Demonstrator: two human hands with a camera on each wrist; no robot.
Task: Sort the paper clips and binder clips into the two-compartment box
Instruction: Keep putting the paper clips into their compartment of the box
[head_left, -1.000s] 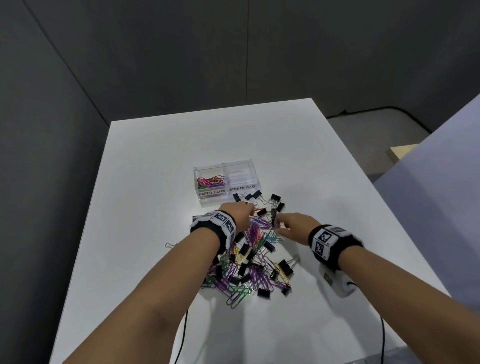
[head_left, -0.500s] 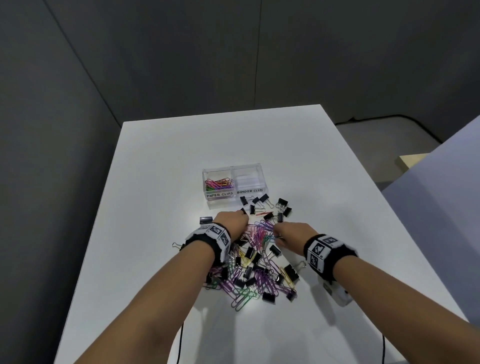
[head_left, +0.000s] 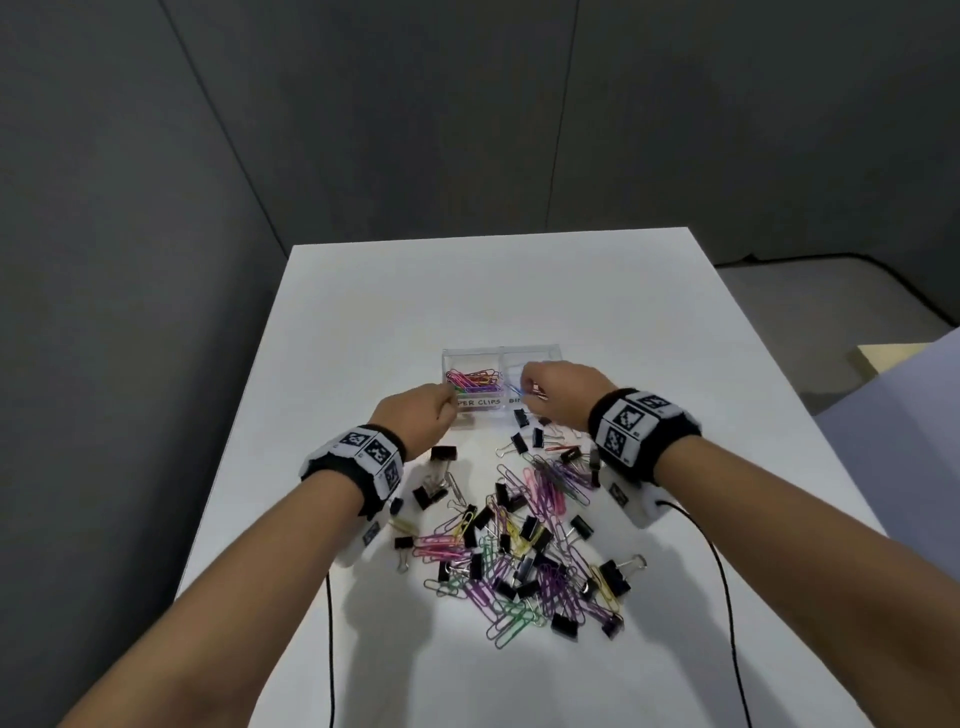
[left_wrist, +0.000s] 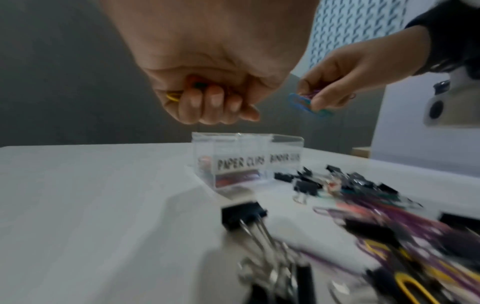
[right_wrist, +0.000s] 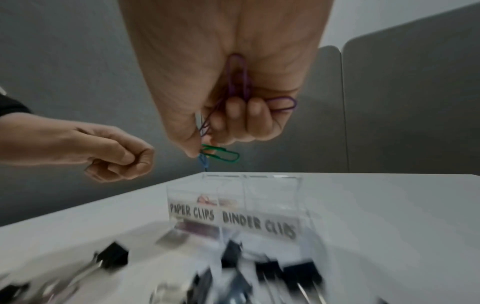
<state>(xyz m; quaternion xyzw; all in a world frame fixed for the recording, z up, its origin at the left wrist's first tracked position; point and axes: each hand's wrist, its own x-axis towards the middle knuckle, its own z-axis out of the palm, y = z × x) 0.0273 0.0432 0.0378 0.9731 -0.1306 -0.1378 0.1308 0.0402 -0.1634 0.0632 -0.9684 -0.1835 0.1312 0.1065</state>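
— Step in hand? Both fists loaded: left hand clenched round paper clips, right hand pinching a bunch, above the box.

— Next? Probably shifting right over PAPER CLIPS side, then letting go; pile waiting.

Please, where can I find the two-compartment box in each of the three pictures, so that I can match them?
Head view: the two-compartment box is at centre, beyond both hands, partly covered by the right hand.
Left wrist view: the box is at centre, below the left hand.
Right wrist view: the box is below centre, under the right hand.
Shared landmark: the PAPER CLIPS label on its front wall.
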